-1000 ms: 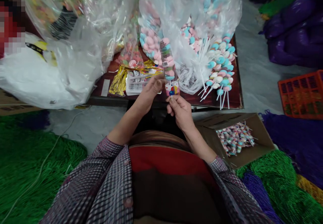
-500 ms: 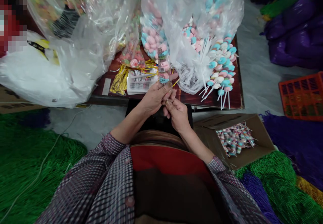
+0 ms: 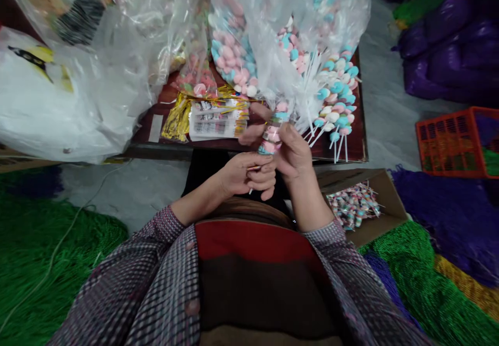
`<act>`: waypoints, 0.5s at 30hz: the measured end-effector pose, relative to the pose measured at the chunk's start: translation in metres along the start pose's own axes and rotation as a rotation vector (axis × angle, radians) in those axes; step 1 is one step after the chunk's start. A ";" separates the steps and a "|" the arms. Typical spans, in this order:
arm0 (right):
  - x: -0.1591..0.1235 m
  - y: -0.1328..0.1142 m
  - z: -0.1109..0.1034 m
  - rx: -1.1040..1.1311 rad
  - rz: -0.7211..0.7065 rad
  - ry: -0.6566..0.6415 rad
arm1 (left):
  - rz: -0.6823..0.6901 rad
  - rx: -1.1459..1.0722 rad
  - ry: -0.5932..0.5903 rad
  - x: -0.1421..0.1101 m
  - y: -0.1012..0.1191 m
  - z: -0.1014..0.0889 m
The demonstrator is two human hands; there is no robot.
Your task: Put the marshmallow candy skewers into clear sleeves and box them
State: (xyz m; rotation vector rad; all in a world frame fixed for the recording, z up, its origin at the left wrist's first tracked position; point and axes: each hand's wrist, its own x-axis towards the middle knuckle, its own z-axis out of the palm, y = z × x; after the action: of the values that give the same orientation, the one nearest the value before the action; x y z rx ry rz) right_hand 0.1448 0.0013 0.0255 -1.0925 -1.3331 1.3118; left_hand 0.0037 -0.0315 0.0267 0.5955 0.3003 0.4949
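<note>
My left hand [image 3: 249, 174] is closed on the lower end of a wrapped marshmallow skewer [image 3: 271, 133], with a bit of white stick showing below the fingers. The skewer stands tilted, its pink, blue and white pieces inside a clear printed wrapper. Around its upper part is my right hand [image 3: 293, 151], thumb on the near right side and blurred fingers stretched apart behind it; whether they touch the wrapper I cannot tell. Just beyond, on the table, lie flat printed wrappers [image 3: 218, 119] and a bundle of gold twist ties [image 3: 176, 121].
Unwrapped marshmallow skewers [image 3: 339, 99] lie at the table's right edge. Clear bags of marshmallows [image 3: 234, 49] and a white bag [image 3: 58, 106] stand behind and left. A cardboard box [image 3: 390, 200] of wrapped skewers sits low right, near an orange crate [image 3: 444, 143] and green strands [image 3: 409, 268].
My right hand has gone from the skewer's lower end up around its wrapped pieces, its fingers spreading. The skewer is lower and nearer my body, leaning right. The view has shifted slightly.
</note>
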 end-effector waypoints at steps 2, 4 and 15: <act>0.001 0.004 0.012 0.044 0.051 0.006 | 0.024 0.080 0.078 0.001 -0.002 -0.004; 0.003 0.009 0.021 0.075 0.069 0.085 | 0.137 0.308 0.285 0.002 -0.002 -0.013; 0.009 0.002 -0.002 0.034 0.032 0.015 | 0.201 0.304 0.328 0.003 -0.001 -0.029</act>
State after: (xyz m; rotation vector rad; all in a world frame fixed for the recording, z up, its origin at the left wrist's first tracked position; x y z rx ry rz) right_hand 0.1453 0.0106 0.0233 -1.1025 -1.2831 1.3423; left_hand -0.0051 -0.0171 0.0035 0.8455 0.6387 0.7497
